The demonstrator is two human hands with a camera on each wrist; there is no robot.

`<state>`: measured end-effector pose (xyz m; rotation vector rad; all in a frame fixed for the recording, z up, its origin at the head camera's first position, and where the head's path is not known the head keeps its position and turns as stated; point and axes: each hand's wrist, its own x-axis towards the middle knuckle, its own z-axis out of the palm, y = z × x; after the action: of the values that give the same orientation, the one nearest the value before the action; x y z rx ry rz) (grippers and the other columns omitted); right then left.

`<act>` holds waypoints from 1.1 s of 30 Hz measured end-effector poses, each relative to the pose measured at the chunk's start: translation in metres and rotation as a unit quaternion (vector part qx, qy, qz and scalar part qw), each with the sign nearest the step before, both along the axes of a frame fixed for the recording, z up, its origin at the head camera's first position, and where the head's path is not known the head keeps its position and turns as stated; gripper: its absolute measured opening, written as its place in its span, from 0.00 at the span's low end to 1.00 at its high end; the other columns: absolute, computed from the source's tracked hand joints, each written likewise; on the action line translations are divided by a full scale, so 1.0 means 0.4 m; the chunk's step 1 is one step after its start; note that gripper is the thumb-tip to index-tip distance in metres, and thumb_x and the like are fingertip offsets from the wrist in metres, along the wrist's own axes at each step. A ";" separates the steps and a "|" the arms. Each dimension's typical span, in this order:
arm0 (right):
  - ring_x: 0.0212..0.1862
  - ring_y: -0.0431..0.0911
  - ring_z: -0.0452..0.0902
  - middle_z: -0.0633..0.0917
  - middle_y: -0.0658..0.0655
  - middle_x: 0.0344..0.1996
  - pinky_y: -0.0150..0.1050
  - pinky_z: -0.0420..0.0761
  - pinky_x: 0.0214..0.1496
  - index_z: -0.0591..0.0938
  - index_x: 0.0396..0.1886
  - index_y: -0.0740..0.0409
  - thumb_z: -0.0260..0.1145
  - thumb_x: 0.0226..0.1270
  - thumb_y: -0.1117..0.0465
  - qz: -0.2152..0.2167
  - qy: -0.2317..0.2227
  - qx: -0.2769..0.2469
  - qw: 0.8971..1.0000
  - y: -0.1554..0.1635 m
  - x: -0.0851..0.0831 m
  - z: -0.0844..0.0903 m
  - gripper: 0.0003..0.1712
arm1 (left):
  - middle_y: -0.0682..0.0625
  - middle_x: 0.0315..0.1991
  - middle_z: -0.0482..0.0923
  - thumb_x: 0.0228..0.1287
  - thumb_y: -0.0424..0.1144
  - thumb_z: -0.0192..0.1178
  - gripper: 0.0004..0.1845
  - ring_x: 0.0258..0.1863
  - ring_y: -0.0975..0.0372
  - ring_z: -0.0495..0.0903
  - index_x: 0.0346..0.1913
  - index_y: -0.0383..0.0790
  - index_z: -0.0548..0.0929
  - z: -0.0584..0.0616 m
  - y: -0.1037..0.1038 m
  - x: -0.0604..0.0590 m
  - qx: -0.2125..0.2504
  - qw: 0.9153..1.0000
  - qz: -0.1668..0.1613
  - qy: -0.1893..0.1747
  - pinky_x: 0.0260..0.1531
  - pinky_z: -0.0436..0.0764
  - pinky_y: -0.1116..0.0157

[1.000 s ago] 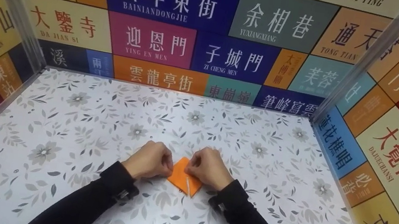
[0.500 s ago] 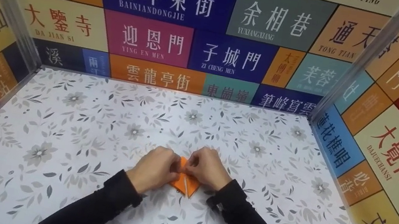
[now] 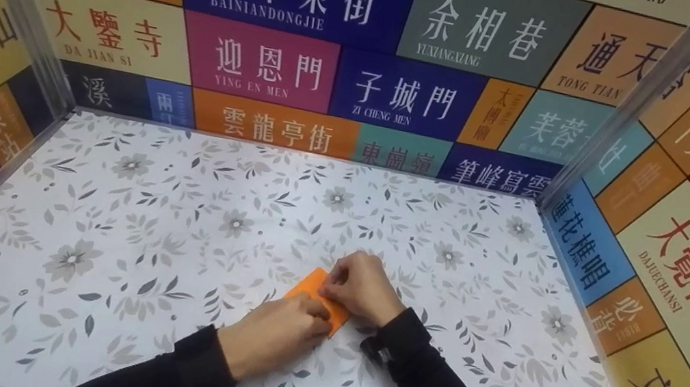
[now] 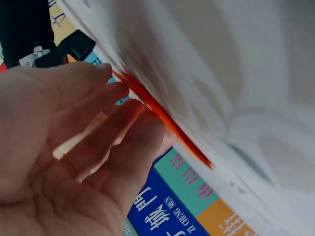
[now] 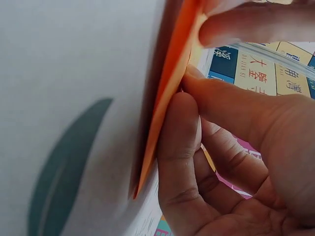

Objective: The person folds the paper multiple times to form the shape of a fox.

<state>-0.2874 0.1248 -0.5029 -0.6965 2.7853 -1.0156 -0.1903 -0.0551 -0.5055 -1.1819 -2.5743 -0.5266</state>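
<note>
Pressing flat on orange paper (image 3: pixel 310 292): left hand (image 3: pixel 274 337) has straight fingers laid over its near part, gripping nothing, while right hand (image 3: pixel 363 288) has curled fingertips pinning the far right edge. Paper lies mid-table on floral tabletop (image 3: pixel 124 235), near the front. Walls (image 3: pixel 286 39) on three sides carry coloured Chinese street-sign panels.

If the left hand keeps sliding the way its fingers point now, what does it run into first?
Probably the right hand. The left hand lies flat on the folded orange paper, fingers pointing up and right across it toward the right hand's fingertips, which hold the paper's far side. Depth looks shared: both rest on the paper.
</note>
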 end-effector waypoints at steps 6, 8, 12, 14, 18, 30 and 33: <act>0.21 0.40 0.77 0.84 0.41 0.17 0.36 0.76 0.24 0.89 0.22 0.48 0.82 0.51 0.60 -0.012 -0.005 0.002 1.000 0.005 0.005 -0.003 0.07 | 0.50 0.46 0.86 0.70 0.34 0.62 0.07 0.42 0.60 0.83 0.39 0.44 0.90 0.000 -0.009 -0.004 -0.026 0.999 -0.018 0.008 0.41 0.84 0.66; 0.21 0.40 0.78 0.84 0.40 0.17 0.36 0.76 0.24 0.89 0.21 0.48 0.82 0.51 0.60 -0.021 -0.010 0.002 1.000 0.007 0.006 -0.001 0.07 | 0.50 0.45 0.87 0.70 0.33 0.62 0.07 0.40 0.59 0.84 0.37 0.44 0.90 0.004 -0.012 -0.008 -0.028 0.999 -0.025 0.009 0.38 0.84 0.67; 0.21 0.40 0.77 0.83 0.39 0.16 0.36 0.76 0.24 0.89 0.21 0.47 0.81 0.50 0.61 -0.035 -0.013 0.003 0.999 0.008 0.008 0.002 0.08 | 0.51 0.44 0.88 0.66 0.28 0.61 0.09 0.39 0.60 0.85 0.33 0.45 0.88 0.015 -0.023 -0.017 -0.021 0.999 -0.049 0.004 0.38 0.84 0.67; 0.21 0.40 0.77 0.83 0.38 0.15 0.35 0.76 0.24 0.89 0.19 0.47 0.81 0.49 0.61 -0.039 -0.011 0.003 0.999 0.009 0.008 0.002 0.08 | 0.52 0.43 0.88 0.66 0.29 0.62 0.09 0.39 0.61 0.84 0.32 0.46 0.87 0.016 -0.029 -0.019 -0.012 0.998 -0.058 -0.004 0.38 0.84 0.67; 0.20 0.39 0.76 0.82 0.39 0.15 0.35 0.75 0.23 0.88 0.18 0.47 0.81 0.50 0.60 -0.039 -0.019 0.002 0.999 0.012 0.009 0.002 0.09 | 0.52 0.41 0.87 0.69 0.31 0.62 0.07 0.36 0.61 0.82 0.33 0.45 0.87 0.014 -0.032 -0.023 -0.012 0.998 -0.062 -0.017 0.35 0.82 0.67; 0.26 0.44 0.85 0.87 0.46 0.22 0.39 0.83 0.29 0.90 0.28 0.49 0.80 0.57 0.55 -0.043 -0.091 -0.037 0.994 0.043 -0.029 0.020 0.06 | 0.56 0.33 0.81 0.65 0.28 0.63 0.08 0.30 0.64 0.74 0.32 0.44 0.87 0.010 -0.035 -0.040 -0.036 0.995 -0.097 0.000 0.31 0.77 0.70; 0.27 0.44 0.85 0.88 0.47 0.23 0.39 0.83 0.30 0.90 0.30 0.49 0.80 0.58 0.54 -0.050 -0.095 -0.038 0.994 0.043 -0.045 0.023 0.07 | 0.57 0.31 0.80 0.67 0.30 0.62 0.08 0.29 0.64 0.73 0.32 0.44 0.86 0.009 -0.039 -0.042 -0.031 0.994 -0.100 -0.002 0.31 0.76 0.70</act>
<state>-0.3053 0.1422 -0.4936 -0.4461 2.6514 -1.1454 -0.2069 -0.0707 -0.5020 -1.4725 -2.5064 -0.4938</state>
